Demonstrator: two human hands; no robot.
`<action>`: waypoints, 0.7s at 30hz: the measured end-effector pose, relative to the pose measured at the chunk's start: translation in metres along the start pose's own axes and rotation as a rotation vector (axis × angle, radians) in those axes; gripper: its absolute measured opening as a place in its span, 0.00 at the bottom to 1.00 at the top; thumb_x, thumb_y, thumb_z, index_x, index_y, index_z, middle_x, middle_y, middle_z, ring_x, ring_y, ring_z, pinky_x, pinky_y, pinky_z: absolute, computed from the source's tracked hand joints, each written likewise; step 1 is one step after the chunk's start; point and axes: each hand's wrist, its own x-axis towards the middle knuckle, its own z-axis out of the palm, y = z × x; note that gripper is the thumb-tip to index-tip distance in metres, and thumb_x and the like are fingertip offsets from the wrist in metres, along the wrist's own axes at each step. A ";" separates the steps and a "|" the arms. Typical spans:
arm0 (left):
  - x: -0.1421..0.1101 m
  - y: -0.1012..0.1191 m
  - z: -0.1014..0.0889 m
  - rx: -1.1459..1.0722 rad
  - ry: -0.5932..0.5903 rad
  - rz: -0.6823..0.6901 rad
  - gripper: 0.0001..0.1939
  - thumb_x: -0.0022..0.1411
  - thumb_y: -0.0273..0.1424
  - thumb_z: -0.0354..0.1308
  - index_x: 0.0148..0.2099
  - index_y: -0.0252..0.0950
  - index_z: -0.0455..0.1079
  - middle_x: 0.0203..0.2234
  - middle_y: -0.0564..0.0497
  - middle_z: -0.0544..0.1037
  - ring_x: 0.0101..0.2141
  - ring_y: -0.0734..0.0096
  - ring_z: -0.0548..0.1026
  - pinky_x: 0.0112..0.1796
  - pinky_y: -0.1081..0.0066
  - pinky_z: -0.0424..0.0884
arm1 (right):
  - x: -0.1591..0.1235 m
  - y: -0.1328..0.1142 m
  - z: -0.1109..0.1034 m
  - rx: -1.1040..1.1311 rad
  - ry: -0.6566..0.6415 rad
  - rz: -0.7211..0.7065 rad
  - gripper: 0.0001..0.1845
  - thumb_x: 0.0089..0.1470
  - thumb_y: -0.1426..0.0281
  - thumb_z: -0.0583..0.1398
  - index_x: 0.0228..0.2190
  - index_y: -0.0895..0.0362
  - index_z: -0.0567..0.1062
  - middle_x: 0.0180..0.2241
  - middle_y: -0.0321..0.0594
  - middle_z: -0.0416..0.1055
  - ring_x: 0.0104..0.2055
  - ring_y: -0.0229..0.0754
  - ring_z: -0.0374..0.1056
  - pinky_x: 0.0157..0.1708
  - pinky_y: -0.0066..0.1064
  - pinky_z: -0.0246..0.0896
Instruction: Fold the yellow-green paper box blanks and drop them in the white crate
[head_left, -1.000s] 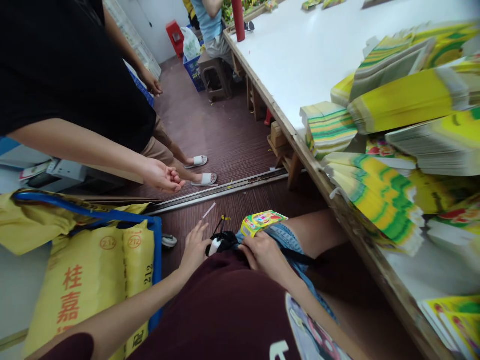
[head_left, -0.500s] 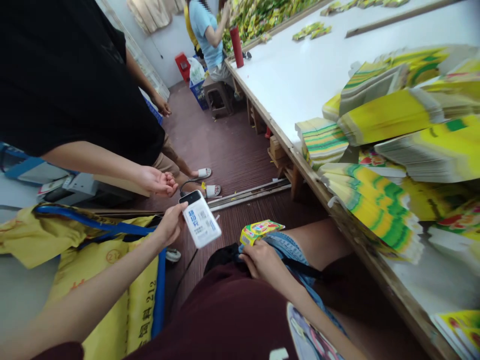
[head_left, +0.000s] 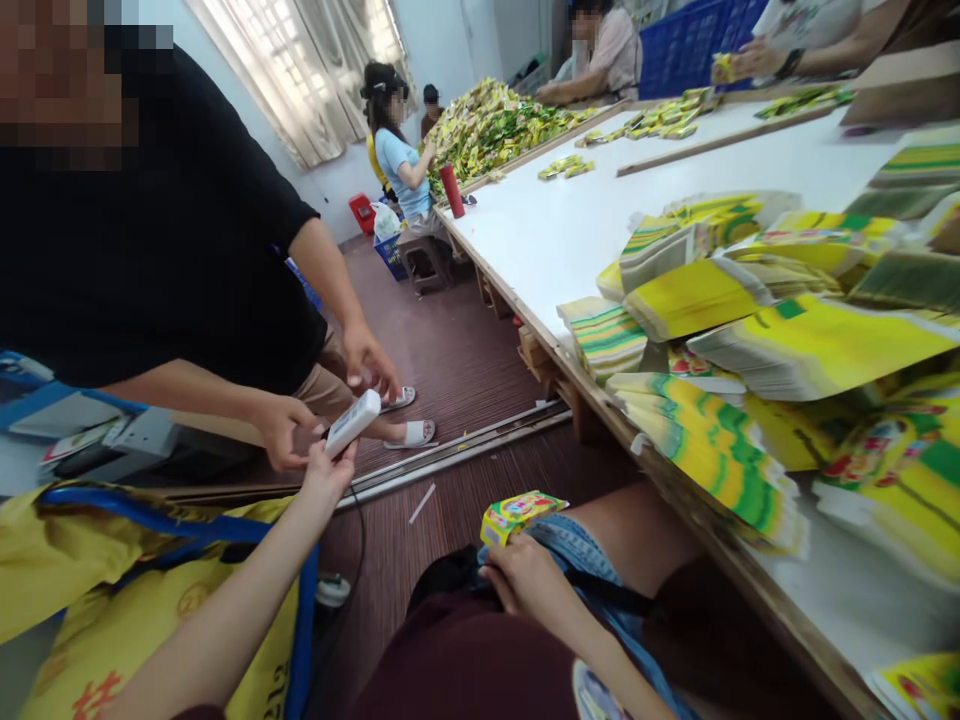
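My left hand (head_left: 328, 478) is closed around a white power bank (head_left: 352, 422), held up on its edge with a cable hanging below. A person in a black shirt reaches in from the left: one of that person's hands (head_left: 285, 430) is right beside my fingers, and the other hand (head_left: 371, 362) hovers just above the far end. Whether either touches the power bank I cannot tell. Over my lap, my right hand (head_left: 525, 572) pinches a yellow and green printed packet (head_left: 521, 514) by its near end.
To my right runs a white table (head_left: 517, 250) with a wooden edge. Flat yellow and green packaging sheets (head_left: 705, 450) lie on it in fanned stacks. A heap of small packets (head_left: 495, 125) covers its far end, where other people sit. Yellow sacks (head_left: 187, 590) are at my left.
My left hand has turned the power bank edge-on and moved it left, toward the person in black, whose hands have come close to it. My view has tilted up; my right hand still holds the packet.
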 end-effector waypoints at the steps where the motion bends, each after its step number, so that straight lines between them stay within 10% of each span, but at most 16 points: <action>1: 0.003 0.001 -0.001 -0.011 0.013 0.006 0.14 0.65 0.34 0.54 0.49 0.32 0.67 0.41 0.47 0.75 0.36 0.69 0.75 0.35 0.66 0.75 | 0.000 0.000 0.000 0.001 -0.002 0.002 0.08 0.54 0.74 0.59 0.28 0.60 0.79 0.29 0.50 0.77 0.34 0.48 0.73 0.33 0.31 0.62; 14: -0.005 0.020 0.005 0.096 -0.084 0.018 0.21 0.69 0.42 0.41 0.52 0.36 0.65 0.39 0.47 0.75 0.35 0.70 0.76 0.33 0.71 0.75 | 0.000 -0.004 0.007 -0.009 0.043 0.012 0.07 0.54 0.75 0.59 0.28 0.59 0.78 0.30 0.49 0.77 0.34 0.49 0.72 0.35 0.33 0.64; 21: -0.078 -0.009 0.016 0.555 -0.528 -0.146 0.17 0.59 0.37 0.57 0.48 0.33 0.69 0.38 0.41 0.75 0.38 0.64 0.77 0.38 0.68 0.76 | -0.005 -0.003 0.010 0.005 0.105 0.001 0.05 0.52 0.75 0.61 0.27 0.60 0.79 0.28 0.51 0.77 0.33 0.50 0.73 0.32 0.33 0.63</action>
